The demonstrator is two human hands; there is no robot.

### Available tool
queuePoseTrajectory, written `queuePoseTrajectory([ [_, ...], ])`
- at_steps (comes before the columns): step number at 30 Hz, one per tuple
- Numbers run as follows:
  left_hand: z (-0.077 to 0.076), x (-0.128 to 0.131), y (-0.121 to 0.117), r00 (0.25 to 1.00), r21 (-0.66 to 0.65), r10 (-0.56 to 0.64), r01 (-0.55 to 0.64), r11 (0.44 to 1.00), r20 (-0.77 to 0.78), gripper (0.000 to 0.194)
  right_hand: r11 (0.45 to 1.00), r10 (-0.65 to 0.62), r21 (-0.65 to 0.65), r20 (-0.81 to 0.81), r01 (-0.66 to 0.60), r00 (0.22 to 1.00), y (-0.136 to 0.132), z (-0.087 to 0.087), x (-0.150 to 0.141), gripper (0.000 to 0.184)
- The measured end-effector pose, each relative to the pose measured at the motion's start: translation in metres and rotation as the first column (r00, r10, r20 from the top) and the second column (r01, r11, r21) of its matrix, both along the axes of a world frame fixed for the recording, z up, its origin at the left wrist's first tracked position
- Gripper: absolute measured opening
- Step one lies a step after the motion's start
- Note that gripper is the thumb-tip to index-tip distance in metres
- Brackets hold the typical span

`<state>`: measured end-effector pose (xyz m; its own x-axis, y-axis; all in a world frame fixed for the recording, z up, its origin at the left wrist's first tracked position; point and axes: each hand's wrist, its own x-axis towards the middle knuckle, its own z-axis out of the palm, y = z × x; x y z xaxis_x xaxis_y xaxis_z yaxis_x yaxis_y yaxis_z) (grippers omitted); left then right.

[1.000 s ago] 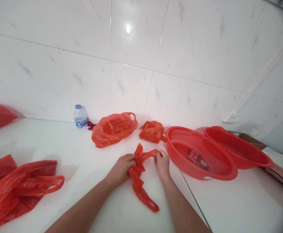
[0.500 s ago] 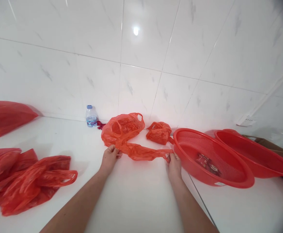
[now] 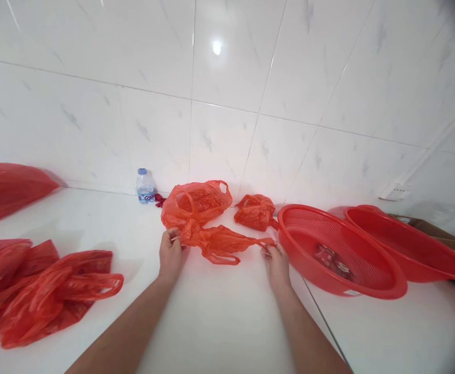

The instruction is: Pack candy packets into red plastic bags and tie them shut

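Note:
A crumpled red plastic bag is stretched sideways between my two hands, just above the white tabletop. My left hand pinches its left end. At the other end, my right hand grips a twisted strip of the bag, probably a handle. One loop handle dangles from the bag's lower edge. Right behind it lies a larger open red plastic bag with bunched plastic inside. A small bundled red bag rests against the wall, beyond my right hand.
A red perforated basin holding dark red packets stands at the right, a second red basin beyond it. Several red bags are heaped at the left. A water bottle stands by the tiled wall.
The held bag has turned and crumpled, and a loop handle now hangs from its lower edge. My left hand has shifted slightly left and up; both hands keep their grip.

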<state>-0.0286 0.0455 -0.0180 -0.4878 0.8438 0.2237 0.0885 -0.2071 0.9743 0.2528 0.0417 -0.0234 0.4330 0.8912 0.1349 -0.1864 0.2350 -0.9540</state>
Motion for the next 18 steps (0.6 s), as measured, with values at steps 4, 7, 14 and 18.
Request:
queuePoseTrajectory([
  [4,0.009,-0.002,-0.008,0.976,0.118,0.162,-0.146,0.982,-0.142,0.028,1.0,0.025,0.015,-0.019,-0.025,1.0,0.004,-0.001,0.001,0.013],
  [7,0.016,0.006,-0.015,0.948,0.2,0.106,-0.046,0.979,-0.301,0.023,1.0,-0.004,0.006,0.001,0.004,1.0,0.004,-0.002,0.001,0.026],
  [14,0.003,0.028,-0.021,0.644,0.107,-0.022,0.16,0.981,-0.765,0.04,0.997,-0.057,-0.03,0.316,0.07,0.947,-0.004,0.0,-0.002,0.021],
  [18,-0.004,0.027,-0.018,0.648,-0.014,-0.07,0.092,0.996,-0.759,0.046,0.988,-0.138,0.007,0.452,0.151,0.881,-0.003,0.001,-0.004,0.02],
])
